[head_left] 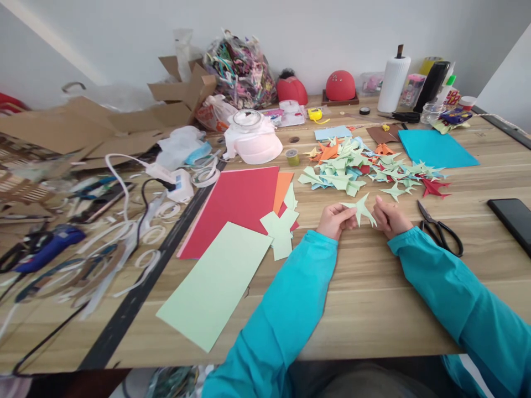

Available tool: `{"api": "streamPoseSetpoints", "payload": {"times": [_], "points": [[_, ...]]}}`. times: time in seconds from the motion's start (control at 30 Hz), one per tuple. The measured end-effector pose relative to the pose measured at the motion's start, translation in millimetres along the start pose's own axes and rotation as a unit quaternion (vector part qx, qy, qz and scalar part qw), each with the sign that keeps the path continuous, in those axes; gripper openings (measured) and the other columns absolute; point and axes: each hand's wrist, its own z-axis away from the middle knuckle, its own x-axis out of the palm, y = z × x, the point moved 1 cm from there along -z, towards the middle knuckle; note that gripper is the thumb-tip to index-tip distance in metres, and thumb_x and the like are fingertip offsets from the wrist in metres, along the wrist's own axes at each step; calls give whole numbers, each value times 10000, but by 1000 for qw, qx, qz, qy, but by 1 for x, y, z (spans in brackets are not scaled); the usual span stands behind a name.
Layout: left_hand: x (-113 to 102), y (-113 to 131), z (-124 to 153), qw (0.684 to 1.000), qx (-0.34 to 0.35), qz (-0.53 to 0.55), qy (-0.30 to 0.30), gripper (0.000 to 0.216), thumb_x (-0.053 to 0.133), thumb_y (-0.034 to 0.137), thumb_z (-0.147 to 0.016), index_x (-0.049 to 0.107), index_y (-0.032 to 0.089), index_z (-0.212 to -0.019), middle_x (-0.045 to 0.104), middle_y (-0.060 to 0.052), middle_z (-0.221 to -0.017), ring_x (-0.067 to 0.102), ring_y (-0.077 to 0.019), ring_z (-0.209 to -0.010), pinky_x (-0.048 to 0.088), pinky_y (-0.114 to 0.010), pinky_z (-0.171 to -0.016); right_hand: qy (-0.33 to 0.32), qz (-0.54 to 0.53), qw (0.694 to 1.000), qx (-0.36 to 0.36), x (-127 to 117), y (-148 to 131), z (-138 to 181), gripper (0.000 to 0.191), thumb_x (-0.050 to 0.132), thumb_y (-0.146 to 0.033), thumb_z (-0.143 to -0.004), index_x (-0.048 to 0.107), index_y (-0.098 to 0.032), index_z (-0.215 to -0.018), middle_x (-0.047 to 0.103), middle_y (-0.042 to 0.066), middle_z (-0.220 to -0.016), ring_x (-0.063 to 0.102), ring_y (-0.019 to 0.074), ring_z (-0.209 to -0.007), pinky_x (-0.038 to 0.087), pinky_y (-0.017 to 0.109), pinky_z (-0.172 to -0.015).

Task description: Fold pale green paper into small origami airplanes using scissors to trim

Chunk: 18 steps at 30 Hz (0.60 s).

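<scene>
My left hand [334, 220] and my right hand [389, 216] both pinch a small pale green folded paper figure [362, 209] just above the wooden table [373, 298]. The left hand grips its left end, the right hand its right end. Both arms wear teal sleeves. Just beyond the hands lies a pile of several folded paper figures [365, 168], mostly pale green with some orange, blue and red ones.
Black scissors [440, 231] lie right of my right hand, a black phone [514, 220] farther right. Red [236, 207], orange and pale green paper sheets [215, 284] lie to the left, a blue sheet [435, 148] far right. Cardboard, cables and tape rolls clutter the left side.
</scene>
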Motion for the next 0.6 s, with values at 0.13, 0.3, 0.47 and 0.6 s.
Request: {"api": "streamPoseSetpoints", "payload": {"times": [0.13,0.3,0.47,0.6], "points": [[1,3,0,999,-11,35,28,320,793,341,-481,553,130,-490,549,19,-435,499,-82,-370,354,-203,-371,-6,-73,997,12,1,-3,-2,572,557,-512,-790,350,-196,-361,237,-56,-254,185,55,-269,116,238,-347],[2,3,1,1000,-11,14,12,301,779,332,-506,560,128,-487,562,5,-434,507,-84,-379,361,-202,-380,0,-102,995,17,0,-4,-3,576,541,-512,-805,344,-194,-366,240,-55,-253,194,58,-265,127,238,-341],[0,0,0,1000,-7,8,5,296,781,337,-514,570,131,-493,569,6,-432,501,-79,-370,362,-201,-382,-7,-104,994,15,-1,-4,-3,578,522,-518,-818,330,-191,-382,239,-57,-256,195,57,-264,120,231,-339],[0,-1,0,1000,-3,2,-2,290,782,341,-518,583,131,-508,576,7,-436,513,-82,-382,360,-201,-386,-7,-91,996,14,-1,-5,-2,584,500,-529,-830,295,-194,-397,231,-61,-259,186,57,-264,123,227,-336]]}}
